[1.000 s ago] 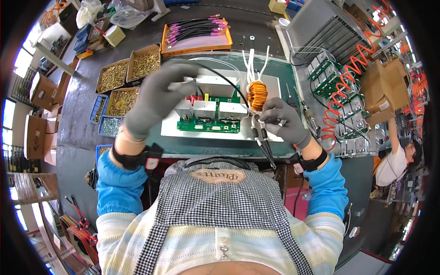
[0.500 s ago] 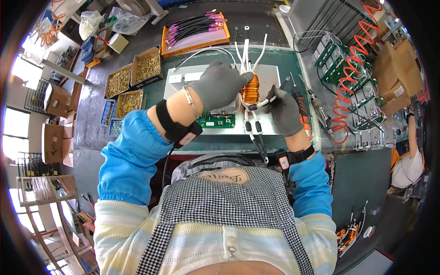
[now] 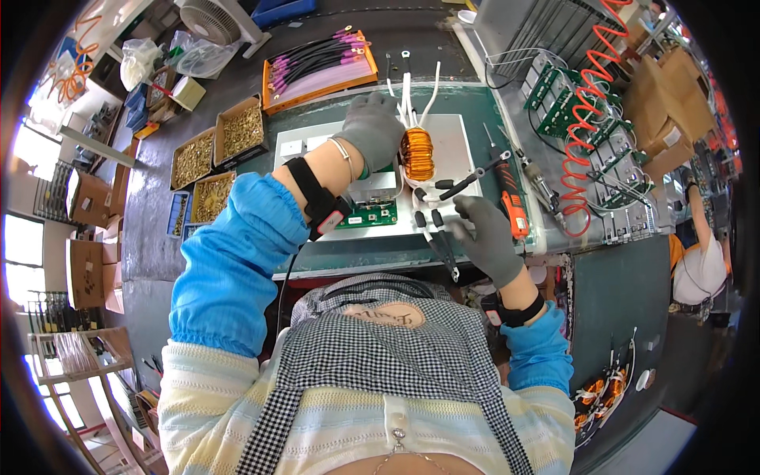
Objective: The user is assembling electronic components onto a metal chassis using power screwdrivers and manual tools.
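Note:
A copper-wound coil [image 3: 418, 154] stands on a silver metal plate [image 3: 457, 138], its white leads [image 3: 407, 87] running away from me. My left hand [image 3: 370, 131], in a grey glove, is just left of the coil over the plate; its fingertips are hidden. My right hand [image 3: 489, 237], also gloved, hovers at the plate's near right with thumb and fingers apart and nothing between them. Closest to it are a black-sleeved lead [image 3: 473, 178] with a ring lug, pointing right, and a pair of black-sleeved leads [image 3: 440, 241] hanging over the near edge. A green circuit board [image 3: 372, 215] sits below my left wrist.
An orange electric screwdriver [image 3: 513, 210] lies right of the plate. Boxes of brass-coloured fasteners [image 3: 240, 133] stand left. An orange tray [image 3: 318, 91] of black cables is behind. A red coiled hose [image 3: 582, 119] hangs at right, near circuit boards [image 3: 554, 99]. Another person [image 3: 697, 269] is far right.
My right hand has let go of the black-sleeved lead and drawn back toward me. My left hand has moved off the coil, which now shows more fully. The whole view has shifted slightly.

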Available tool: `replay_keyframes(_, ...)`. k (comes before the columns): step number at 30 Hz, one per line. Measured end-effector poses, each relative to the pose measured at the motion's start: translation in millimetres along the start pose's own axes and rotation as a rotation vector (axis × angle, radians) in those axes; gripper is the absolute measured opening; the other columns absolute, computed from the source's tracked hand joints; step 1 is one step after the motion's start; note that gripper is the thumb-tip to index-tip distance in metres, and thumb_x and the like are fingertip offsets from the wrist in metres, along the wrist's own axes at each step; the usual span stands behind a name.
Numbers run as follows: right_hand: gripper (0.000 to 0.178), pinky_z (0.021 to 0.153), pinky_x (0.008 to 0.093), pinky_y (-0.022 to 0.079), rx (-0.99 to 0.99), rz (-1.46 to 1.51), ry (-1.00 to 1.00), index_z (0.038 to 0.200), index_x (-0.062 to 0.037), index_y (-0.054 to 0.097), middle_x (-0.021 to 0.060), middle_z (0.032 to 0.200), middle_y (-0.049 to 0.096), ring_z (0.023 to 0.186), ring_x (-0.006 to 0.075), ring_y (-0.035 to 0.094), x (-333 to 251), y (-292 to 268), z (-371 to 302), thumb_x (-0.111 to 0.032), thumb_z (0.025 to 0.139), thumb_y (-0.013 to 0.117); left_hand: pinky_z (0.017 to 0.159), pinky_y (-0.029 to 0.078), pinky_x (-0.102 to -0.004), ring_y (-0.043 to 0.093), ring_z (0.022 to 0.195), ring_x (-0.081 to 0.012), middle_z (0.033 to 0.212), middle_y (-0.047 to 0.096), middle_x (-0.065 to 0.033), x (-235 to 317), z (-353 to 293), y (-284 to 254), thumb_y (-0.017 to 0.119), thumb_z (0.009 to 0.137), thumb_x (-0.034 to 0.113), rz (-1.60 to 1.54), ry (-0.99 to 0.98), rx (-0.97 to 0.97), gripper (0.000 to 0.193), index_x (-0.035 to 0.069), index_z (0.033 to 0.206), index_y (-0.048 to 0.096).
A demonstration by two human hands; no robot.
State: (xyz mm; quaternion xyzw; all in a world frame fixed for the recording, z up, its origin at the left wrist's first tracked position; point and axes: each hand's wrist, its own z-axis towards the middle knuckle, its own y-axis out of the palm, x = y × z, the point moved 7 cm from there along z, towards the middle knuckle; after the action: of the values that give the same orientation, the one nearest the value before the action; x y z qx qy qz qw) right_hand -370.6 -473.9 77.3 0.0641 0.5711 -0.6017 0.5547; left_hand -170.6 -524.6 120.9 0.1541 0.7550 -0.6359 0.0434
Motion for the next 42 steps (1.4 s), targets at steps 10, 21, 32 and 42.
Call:
replay_keyframes(10, 0.035, 0.065, 0.0357, 0.049, 0.155, -0.116, -0.44, 0.101, -0.0077, 0.062, 0.0073, 0.082, 0.059, 0.074, 0.0271, 0.06, -60.6, 16.8, -4.3, -0.018, 0.071, 0.076, 0.102, 0.034, -0.0455, 0.046, 0.123, -0.0288, 0.127, 0.054, -0.0105, 1.1, 14.1, 13.5, 0.068, 0.079, 0.032, -0.168, 0.082, -0.16, 0.043, 0.01, 0.116, 0.063)
replay_keyframes(21, 0.035, 0.062, 0.0351, 0.047, 0.126, -0.083, -0.405, 0.101, -0.0072, 0.065, 0.0073, 0.078, 0.059, 0.073, 0.0259, 0.057, -69.3, 11.0, -1.8, -0.017, 0.069, 0.076, 0.102, 0.032, -0.0438, 0.048, 0.117, -0.0271, 0.114, 0.059, -0.0066, -10.5, -44.9, -45.8, 0.066, 0.078, 0.026, -0.222, 0.4, 0.485, 0.023, 0.008, 0.093, 0.067)
replay_keyframes(32, 0.026, 0.06, 0.0286, 0.049, 0.195, 0.031, -0.163, 0.107, -0.0026, 0.063, 0.0072, 0.07, 0.06, 0.064, 0.0195, 0.06, -67.5, 18.5, 13.2, -0.015, 0.084, 0.065, 0.079, 0.048, -0.0377, 0.056, 0.092, -0.0259, 0.093, 0.058, -0.0052, -46.0, -145.7, -3.7, 0.07, 0.073, 0.018, -0.441, 0.496, 0.281, 0.016, 0.01, 0.085, 0.065)
replay_keyframes(42, 0.021, 0.064, 0.0247, 0.051, 0.121, 0.441, 0.159, 0.107, 0.0025, 0.058, 0.0078, 0.075, 0.065, 0.068, 0.0114, 0.065, -59.9, 21.0, 34.9, -0.014, 0.094, 0.054, 0.076, 0.049, -0.0353, 0.062, 0.089, -0.0288, 0.107, 0.06, -0.0122, -47.3, -118.0, -17.3, 0.075, 0.073, 0.02, -0.894, 0.244, 0.197, 0.041, 0.006, 0.108, 0.062)
